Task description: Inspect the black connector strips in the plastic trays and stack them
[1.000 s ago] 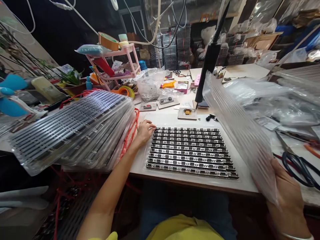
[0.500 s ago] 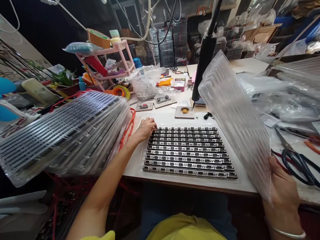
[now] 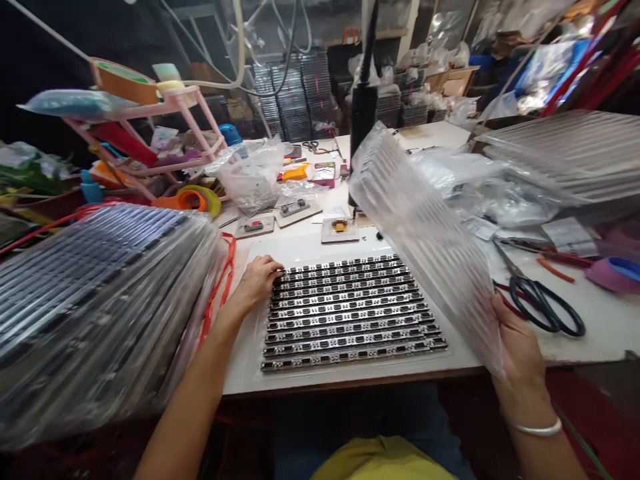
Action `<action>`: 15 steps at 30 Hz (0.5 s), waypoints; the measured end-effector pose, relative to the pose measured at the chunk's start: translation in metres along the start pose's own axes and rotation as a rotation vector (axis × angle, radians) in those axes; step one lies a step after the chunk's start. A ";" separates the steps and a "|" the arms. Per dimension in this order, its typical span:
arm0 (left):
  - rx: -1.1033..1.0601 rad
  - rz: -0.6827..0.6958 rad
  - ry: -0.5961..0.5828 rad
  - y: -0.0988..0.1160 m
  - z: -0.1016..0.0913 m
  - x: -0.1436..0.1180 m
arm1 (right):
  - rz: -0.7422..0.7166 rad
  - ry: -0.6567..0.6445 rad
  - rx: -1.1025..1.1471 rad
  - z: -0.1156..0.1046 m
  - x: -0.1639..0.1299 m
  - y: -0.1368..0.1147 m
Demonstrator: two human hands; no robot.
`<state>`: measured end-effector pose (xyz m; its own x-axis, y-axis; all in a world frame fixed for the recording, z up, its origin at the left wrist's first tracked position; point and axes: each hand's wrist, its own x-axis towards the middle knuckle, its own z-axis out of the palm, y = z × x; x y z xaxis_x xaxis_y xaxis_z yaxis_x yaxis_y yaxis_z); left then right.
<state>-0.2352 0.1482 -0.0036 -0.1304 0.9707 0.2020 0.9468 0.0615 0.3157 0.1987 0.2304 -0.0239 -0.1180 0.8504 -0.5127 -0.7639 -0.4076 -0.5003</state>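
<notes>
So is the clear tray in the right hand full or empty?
Empty. The clear tray, held tilted by the right hand, shows see-through ribs; the flat tray holds metal strips.

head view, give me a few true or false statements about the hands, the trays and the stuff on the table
1. The right hand holds an empty clear tray tilted up off the table. True.
2. The left hand is lifted clear of the filled tray. False: it rests at that tray's far left corner, fingers on the rows of metal connector strips.
3. A pair of scissors lies on the table right of the raised tray. True.
4. The scissors are held in the left hand. False: they lie untouched on the table.
5. A stack of filled trays sits left of the left arm. True.
</notes>
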 end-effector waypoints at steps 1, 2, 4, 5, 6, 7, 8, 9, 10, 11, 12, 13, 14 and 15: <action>-0.006 0.006 -0.004 -0.001 0.000 0.002 | -0.001 -0.030 -0.007 -0.002 0.001 0.000; -0.013 0.011 -0.005 -0.002 -0.001 0.004 | -0.003 -0.052 -0.014 -0.004 0.003 0.001; -0.023 0.012 -0.001 -0.003 -0.001 0.006 | -0.015 -0.078 -0.025 -0.006 0.005 0.001; -0.027 0.006 0.004 -0.004 0.000 0.007 | -0.019 -0.085 -0.029 -0.006 0.006 0.002; -0.030 -0.003 0.008 -0.005 0.000 0.007 | -0.022 -0.086 -0.029 -0.006 0.006 0.002; -0.034 -0.014 0.011 -0.006 0.001 0.008 | -0.024 -0.088 -0.028 -0.006 0.007 0.002; -0.039 -0.024 0.011 -0.007 0.002 0.008 | -0.028 -0.090 -0.024 -0.006 0.007 0.003; -0.046 -0.033 0.011 -0.008 0.003 0.008 | -0.033 -0.093 -0.023 -0.006 0.007 0.003; -0.054 -0.041 0.011 -0.008 0.005 0.008 | -0.038 -0.100 -0.026 -0.007 0.007 0.003; -0.063 -0.048 0.012 -0.009 0.006 0.008 | -0.046 -0.115 -0.034 -0.007 0.008 0.003; -0.074 -0.057 0.016 -0.009 0.007 0.008 | -0.055 -0.136 -0.044 -0.008 0.008 0.003; -0.086 -0.067 0.022 -0.009 0.007 0.007 | -0.067 -0.156 -0.054 -0.008 0.008 0.003; -0.100 -0.079 0.028 -0.008 0.008 0.007 | -0.075 -0.170 -0.063 -0.009 0.007 0.003; -0.115 -0.093 0.035 -0.007 0.008 0.006 | -0.078 -0.174 -0.067 -0.009 0.006 0.003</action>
<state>-0.2405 0.1559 -0.0115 -0.2283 0.9530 0.1989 0.8906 0.1219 0.4382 0.2015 0.2318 -0.0346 -0.1723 0.9225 -0.3454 -0.7318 -0.3546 -0.5820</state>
